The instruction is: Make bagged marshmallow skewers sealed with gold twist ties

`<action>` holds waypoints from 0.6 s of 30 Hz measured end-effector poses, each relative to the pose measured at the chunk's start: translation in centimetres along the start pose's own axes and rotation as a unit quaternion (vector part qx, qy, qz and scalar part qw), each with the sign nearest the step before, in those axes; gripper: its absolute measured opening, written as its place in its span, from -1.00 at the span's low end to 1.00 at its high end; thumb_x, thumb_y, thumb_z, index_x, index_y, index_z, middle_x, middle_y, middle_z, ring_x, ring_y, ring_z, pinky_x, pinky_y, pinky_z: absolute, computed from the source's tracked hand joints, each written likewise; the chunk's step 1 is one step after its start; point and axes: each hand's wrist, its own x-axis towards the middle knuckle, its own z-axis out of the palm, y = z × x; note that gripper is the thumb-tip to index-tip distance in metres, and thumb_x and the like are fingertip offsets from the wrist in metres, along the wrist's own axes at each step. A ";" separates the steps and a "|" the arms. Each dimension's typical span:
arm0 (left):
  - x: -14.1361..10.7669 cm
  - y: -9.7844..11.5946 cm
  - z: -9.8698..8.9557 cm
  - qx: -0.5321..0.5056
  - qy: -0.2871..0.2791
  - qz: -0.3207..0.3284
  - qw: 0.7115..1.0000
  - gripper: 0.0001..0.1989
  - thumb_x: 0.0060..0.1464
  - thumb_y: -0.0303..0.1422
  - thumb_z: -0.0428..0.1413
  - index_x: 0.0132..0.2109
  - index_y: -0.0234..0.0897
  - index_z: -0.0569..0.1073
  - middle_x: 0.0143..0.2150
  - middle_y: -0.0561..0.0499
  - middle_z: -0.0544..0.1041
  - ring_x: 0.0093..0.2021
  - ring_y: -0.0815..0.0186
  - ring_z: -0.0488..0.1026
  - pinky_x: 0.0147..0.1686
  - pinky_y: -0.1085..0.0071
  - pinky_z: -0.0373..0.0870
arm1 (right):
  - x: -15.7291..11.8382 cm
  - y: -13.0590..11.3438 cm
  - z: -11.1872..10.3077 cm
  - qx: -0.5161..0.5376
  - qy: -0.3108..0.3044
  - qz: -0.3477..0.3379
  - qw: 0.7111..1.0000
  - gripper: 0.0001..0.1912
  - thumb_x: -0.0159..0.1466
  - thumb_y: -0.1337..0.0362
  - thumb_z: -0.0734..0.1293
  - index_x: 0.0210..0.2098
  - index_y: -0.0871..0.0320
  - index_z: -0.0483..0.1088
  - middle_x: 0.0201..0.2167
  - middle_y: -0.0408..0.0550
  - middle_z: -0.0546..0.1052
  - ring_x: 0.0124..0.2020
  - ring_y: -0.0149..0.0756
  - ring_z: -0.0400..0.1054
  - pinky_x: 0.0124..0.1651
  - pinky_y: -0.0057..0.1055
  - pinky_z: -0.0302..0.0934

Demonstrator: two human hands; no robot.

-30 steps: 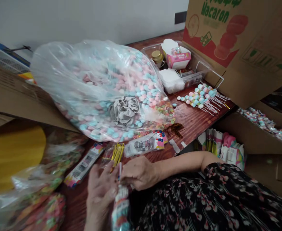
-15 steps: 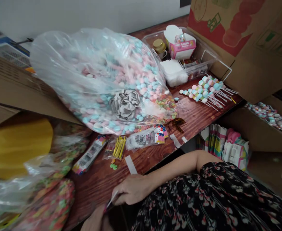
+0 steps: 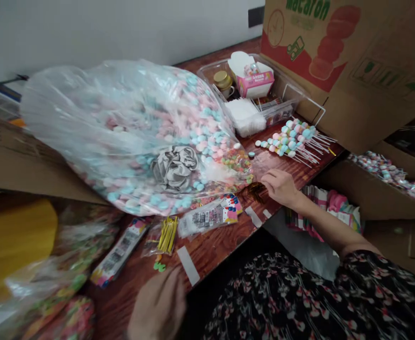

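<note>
My right hand (image 3: 279,186) is at the table's front edge, its fingers bent together on the near end of a bundle of shiny brown-gold twist ties (image 3: 255,191). Low in the picture is my left hand (image 3: 158,304), smeared by motion, so its fingers and anything in them do not show. Left of the ties lie clear printed packets (image 3: 207,218), and beyond them a small bag of yellow twist ties (image 3: 167,235). A big clear bag of pink and blue candies (image 3: 158,118) fills the table behind, with a grey scrunchie (image 3: 175,166) on it.
Candy skewers on white sticks (image 3: 289,138) lie at the right, before a clear plastic bin (image 3: 281,101). A macaron carton (image 3: 342,66) stands behind. An open box of wrapped sweets (image 3: 388,172) is below right. White tape (image 3: 188,265) sticks to the table edge.
My right hand has left my left hand and reached right and away to the brown-gold twist ties. My left hand has moved slightly up and right. The view has shifted a little.
</note>
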 end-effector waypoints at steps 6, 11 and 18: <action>8.1 0.9 8.0 0.213 -0.155 0.203 0.943 -0.58 0.03 -0.58 0.02 0.06 -0.41 0.45 0.02 -0.28 0.50 -0.07 0.04 0.45 -0.09 0.15 0.44 | 1.9 3.6 -2.1 -0.143 0.018 0.091 0.985 -0.76 0.32 0.31 0.18 -0.22 0.17 0.48 -0.22 0.06 0.48 -0.15 -0.19 0.21 -0.15 -0.32 -0.01; 8.4 -0.4 9.5 0.231 -0.119 0.224 0.939 -0.61 0.00 -0.64 -0.01 -0.03 -0.39 0.49 -0.07 -0.24 0.54 -0.11 0.08 0.45 -0.08 0.20 0.42 | 3.0 8.7 -5.1 -0.239 0.021 0.213 0.947 -0.71 0.34 0.24 0.16 -0.20 0.21 0.49 -0.12 0.15 0.48 -0.05 -0.08 0.22 -0.13 -0.26 0.00; 7.9 -1.6 9.8 0.142 0.013 0.202 0.969 -0.80 0.09 -0.55 0.06 -0.17 -0.25 0.48 -0.26 -0.07 0.55 -0.23 0.26 0.48 -0.21 0.37 0.42 | 4.1 10.1 -4.3 -0.265 -0.052 0.258 0.928 -0.72 0.29 0.32 0.17 -0.20 0.29 0.49 -0.13 0.24 0.52 -0.07 -0.06 0.29 -0.11 -0.23 0.04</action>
